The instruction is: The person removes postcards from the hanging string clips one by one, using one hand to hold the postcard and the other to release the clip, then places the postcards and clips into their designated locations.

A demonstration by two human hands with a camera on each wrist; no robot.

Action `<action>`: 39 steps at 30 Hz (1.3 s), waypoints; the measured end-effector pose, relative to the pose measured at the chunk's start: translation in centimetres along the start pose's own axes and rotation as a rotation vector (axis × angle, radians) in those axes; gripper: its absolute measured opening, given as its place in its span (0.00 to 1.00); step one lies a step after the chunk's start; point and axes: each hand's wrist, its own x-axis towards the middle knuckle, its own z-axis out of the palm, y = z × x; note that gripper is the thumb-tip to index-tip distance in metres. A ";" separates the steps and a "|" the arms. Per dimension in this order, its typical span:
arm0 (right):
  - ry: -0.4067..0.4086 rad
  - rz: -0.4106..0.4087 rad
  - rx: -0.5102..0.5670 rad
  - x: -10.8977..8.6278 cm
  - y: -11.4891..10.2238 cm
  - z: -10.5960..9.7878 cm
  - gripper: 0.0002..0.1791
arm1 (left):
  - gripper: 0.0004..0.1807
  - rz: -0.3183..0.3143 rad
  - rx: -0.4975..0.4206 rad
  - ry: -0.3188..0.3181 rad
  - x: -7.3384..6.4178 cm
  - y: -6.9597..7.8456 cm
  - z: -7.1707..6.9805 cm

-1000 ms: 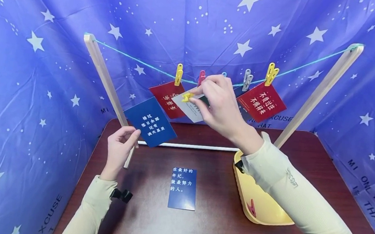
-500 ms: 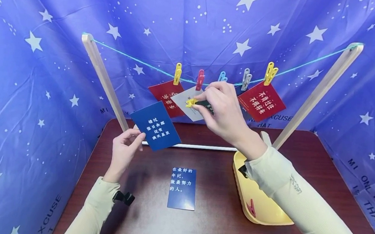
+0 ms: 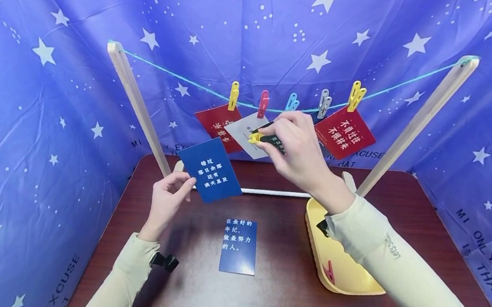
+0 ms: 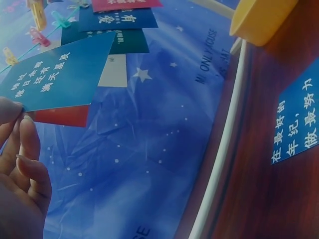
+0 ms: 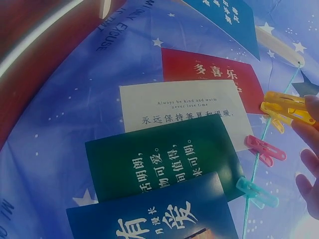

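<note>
In the head view my left hand (image 3: pixel 167 203) pinches the lower left corner of a blue card (image 3: pixel 210 171) with white writing, tilted in front of the string. My right hand (image 3: pixel 297 151) pinches a yellow clothespin (image 3: pixel 255 138) between thumb and fingertips, in front of the hanging cards. Behind it, a red card (image 3: pixel 213 123) and a white card (image 3: pixel 240 129) hang from the string. The right wrist view shows a dark green card (image 5: pixel 159 164) and a dark blue card (image 5: pixel 164 211) hanging too, mostly hidden by my right hand in the head view.
A green string runs between two wooden posts (image 3: pixel 137 106). Yellow, red (image 3: pixel 263 104), blue and grey clothespins hold the cards; another red card (image 3: pixel 345 133) hangs at right. A blue card (image 3: pixel 238 259) lies on the table. The yellow bin (image 3: pixel 360 278) contains a red clothespin (image 3: pixel 329 272).
My left hand has moved right with the blue card. My right hand, with the yellow clothespin, has shifted right and slightly down, uncovering the red and blue clothespins on the string.
</note>
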 end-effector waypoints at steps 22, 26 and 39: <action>-0.023 0.035 0.018 -1.7 0.1 0.0 0.16 | 0.03 0.026 0.049 -0.087 -0.5 0.0 1.0; -0.032 0.051 0.027 -2.1 0.2 0.1 0.17 | 0.03 0.025 0.047 -0.105 -0.4 0.0 1.1; -0.037 0.067 0.016 -3.1 0.4 0.3 0.17 | 0.02 -0.007 0.083 -0.177 -1.0 -0.2 1.3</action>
